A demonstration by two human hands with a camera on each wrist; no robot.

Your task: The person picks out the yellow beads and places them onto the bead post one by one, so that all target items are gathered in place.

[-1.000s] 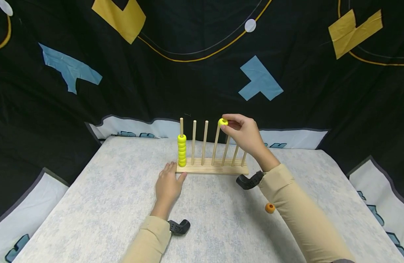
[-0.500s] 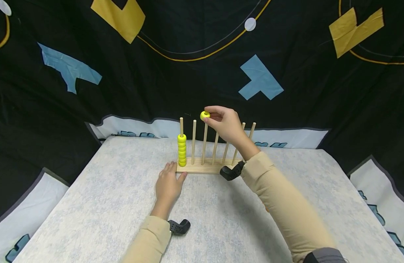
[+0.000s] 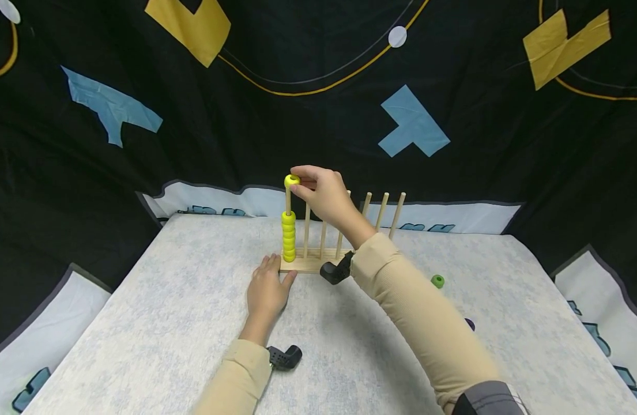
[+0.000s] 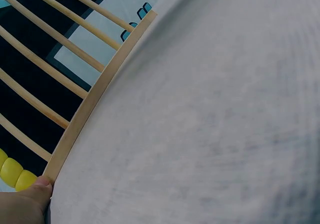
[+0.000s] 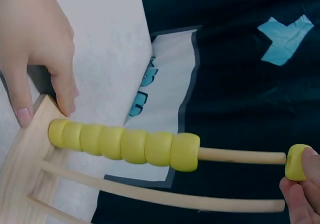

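A wooden peg rack (image 3: 310, 264) with several upright pegs stands on the table. Several yellow beads (image 3: 289, 237) are stacked on its leftmost peg. Between thumb and fingertips my right hand (image 3: 325, 197) pinches another yellow bead (image 5: 296, 162) at the tip of that same peg; the bead's hole faces the peg end in the right wrist view. My left hand (image 3: 266, 292) grips the left end of the rack's base, thumb (image 4: 42, 184) at the front edge and fingers at the side. The right forearm hides the rack's right part in the head view.
On the table (image 3: 157, 311), to the right of my right forearm, lie a green bead (image 3: 437, 281) and a partly hidden dark purple bead (image 3: 470, 324). A black curtain (image 3: 297, 132) with tape patches hangs behind the table.
My right hand has moved left across the pegs, carrying the yellow bead to the leftmost peg's tip. The left hand has stayed on the base. Green and purple beads have come into view.
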